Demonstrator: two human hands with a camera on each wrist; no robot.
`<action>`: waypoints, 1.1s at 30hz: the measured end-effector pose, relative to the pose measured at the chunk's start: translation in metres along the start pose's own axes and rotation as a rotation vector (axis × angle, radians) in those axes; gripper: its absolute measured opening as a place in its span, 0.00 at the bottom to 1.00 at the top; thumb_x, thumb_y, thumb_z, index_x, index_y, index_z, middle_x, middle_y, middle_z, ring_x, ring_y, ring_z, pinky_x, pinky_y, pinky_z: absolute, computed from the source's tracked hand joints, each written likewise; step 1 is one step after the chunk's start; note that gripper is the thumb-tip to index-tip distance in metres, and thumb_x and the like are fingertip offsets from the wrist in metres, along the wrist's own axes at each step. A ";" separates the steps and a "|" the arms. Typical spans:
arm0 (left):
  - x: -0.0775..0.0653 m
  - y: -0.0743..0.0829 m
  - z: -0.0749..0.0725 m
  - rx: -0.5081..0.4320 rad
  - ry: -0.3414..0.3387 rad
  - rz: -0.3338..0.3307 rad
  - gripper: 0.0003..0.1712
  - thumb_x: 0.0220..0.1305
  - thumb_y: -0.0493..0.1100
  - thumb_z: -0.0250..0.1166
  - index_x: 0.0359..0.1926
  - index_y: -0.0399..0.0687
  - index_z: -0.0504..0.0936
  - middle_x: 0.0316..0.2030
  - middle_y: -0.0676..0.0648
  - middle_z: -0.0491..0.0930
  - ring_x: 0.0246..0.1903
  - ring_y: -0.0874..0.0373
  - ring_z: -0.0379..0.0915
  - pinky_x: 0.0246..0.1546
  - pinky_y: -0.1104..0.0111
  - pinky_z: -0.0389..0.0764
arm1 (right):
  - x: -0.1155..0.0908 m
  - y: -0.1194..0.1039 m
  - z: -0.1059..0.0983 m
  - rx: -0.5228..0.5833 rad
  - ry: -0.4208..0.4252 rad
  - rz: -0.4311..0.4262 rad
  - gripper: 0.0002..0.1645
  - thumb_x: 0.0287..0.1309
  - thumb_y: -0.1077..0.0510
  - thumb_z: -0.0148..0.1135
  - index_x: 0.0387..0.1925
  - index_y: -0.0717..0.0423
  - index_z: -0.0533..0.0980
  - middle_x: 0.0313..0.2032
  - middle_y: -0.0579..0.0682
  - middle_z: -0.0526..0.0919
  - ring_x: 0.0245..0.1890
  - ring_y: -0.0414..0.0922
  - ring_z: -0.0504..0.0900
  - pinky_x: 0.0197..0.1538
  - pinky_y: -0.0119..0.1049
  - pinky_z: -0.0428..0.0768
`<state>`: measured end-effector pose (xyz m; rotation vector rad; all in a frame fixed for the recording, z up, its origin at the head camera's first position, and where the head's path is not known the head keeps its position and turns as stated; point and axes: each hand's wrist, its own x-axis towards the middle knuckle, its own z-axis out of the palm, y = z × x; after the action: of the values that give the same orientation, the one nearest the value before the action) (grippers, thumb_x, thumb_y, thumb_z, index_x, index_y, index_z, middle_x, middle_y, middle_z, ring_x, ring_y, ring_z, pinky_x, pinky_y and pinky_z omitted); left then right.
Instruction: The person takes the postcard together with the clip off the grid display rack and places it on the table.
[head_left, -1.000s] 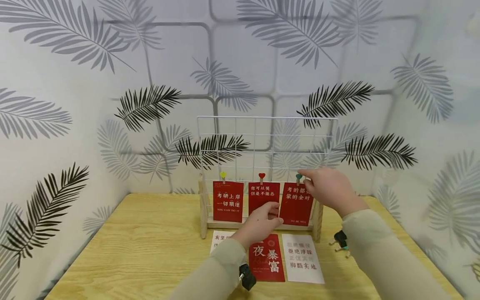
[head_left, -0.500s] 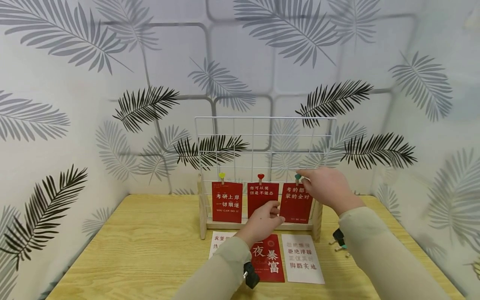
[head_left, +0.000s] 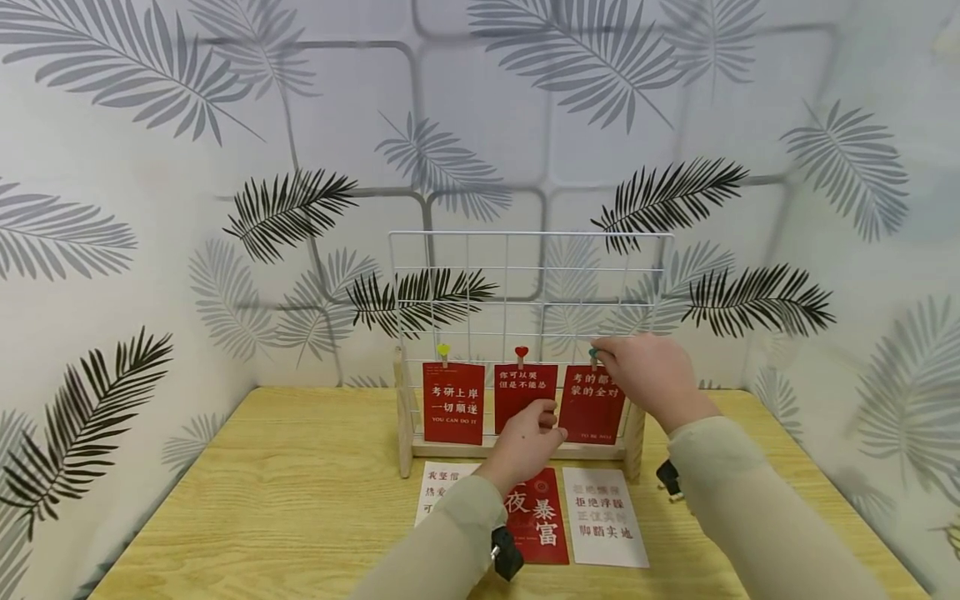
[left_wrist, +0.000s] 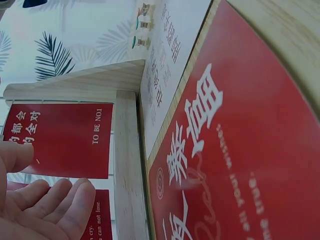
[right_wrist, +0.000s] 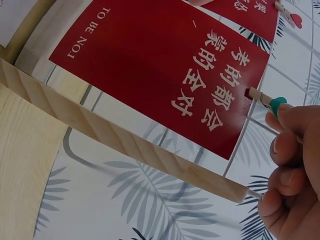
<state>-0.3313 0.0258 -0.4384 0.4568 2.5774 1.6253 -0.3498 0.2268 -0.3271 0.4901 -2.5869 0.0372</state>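
My right hand [head_left: 648, 375] pinches the teal heart end of a small wooden clothespin [right_wrist: 265, 98], thumb and forefinger on it. The clothespin sits at the top edge of a red card [head_left: 592, 417] with white lettering, which hangs on the right of a white wire grid rack [head_left: 510, 236]. Below and to the left, my left hand [head_left: 525, 446] is by this card's lower left edge, fingers loosely bent and thumb apart from them. It overlaps the middle red card [head_left: 517, 400], which hangs from a clothespin with a red heart [head_left: 522, 352].
Another red card [head_left: 453, 429] hangs at the rack's left from a yellow-topped clothespin [head_left: 444, 350]. On the wooden table [head_left: 315, 467] before the rack lie a white card [head_left: 611, 546], a red card [head_left: 551, 554] and a partly hidden white card [head_left: 442, 471]. Small clips [left_wrist: 144, 25] lie at the right.
My right fingertips have closed over the teal heart, which showed more before. The right card's bottom edge has risen slightly. My left hand has hardly moved.
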 end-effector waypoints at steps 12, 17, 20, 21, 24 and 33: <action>0.000 0.004 0.006 -0.026 0.013 -0.014 0.22 0.72 0.52 0.63 0.63 0.54 0.75 0.58 0.52 0.78 0.54 0.55 0.77 0.51 0.56 0.81 | 0.002 -0.002 0.007 -0.001 0.073 -0.015 0.11 0.68 0.51 0.65 0.48 0.46 0.86 0.27 0.48 0.87 0.16 0.42 0.73 0.18 0.42 0.75; 0.001 0.008 0.008 -0.046 0.032 -0.021 0.16 0.73 0.51 0.62 0.57 0.53 0.76 0.47 0.55 0.79 0.41 0.59 0.77 0.44 0.58 0.81 | 0.001 -0.002 0.008 0.009 0.109 -0.020 0.10 0.67 0.52 0.66 0.46 0.48 0.86 0.26 0.47 0.86 0.16 0.42 0.73 0.20 0.43 0.77; 0.004 0.008 0.011 -0.044 0.053 -0.020 0.12 0.74 0.50 0.62 0.54 0.54 0.77 0.41 0.56 0.78 0.36 0.60 0.76 0.39 0.61 0.80 | 0.000 -0.002 0.009 0.015 0.114 -0.015 0.10 0.67 0.52 0.66 0.46 0.48 0.86 0.27 0.46 0.87 0.17 0.41 0.74 0.21 0.43 0.78; 0.005 0.007 0.011 -0.038 0.063 -0.016 0.11 0.74 0.49 0.62 0.53 0.54 0.77 0.40 0.56 0.77 0.35 0.60 0.75 0.38 0.62 0.80 | 0.000 -0.002 0.009 0.018 0.118 -0.014 0.10 0.67 0.52 0.66 0.46 0.48 0.86 0.27 0.46 0.87 0.17 0.42 0.74 0.22 0.44 0.78; 0.008 0.007 0.013 -0.046 0.087 -0.016 0.08 0.74 0.46 0.62 0.50 0.54 0.77 0.38 0.56 0.77 0.33 0.59 0.75 0.35 0.63 0.79 | -0.001 -0.003 0.010 0.021 0.134 -0.020 0.10 0.66 0.53 0.66 0.45 0.49 0.86 0.28 0.47 0.87 0.18 0.42 0.75 0.23 0.44 0.79; 0.010 0.009 0.015 -0.092 0.126 -0.023 0.03 0.73 0.40 0.63 0.44 0.52 0.77 0.34 0.52 0.76 0.29 0.57 0.75 0.31 0.65 0.80 | -0.002 -0.001 0.011 0.022 0.157 -0.034 0.08 0.66 0.54 0.67 0.42 0.50 0.86 0.28 0.46 0.87 0.18 0.41 0.75 0.21 0.43 0.78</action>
<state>-0.3361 0.0457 -0.4357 0.3273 2.5703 1.8110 -0.3526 0.2255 -0.3378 0.5173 -2.4266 0.0891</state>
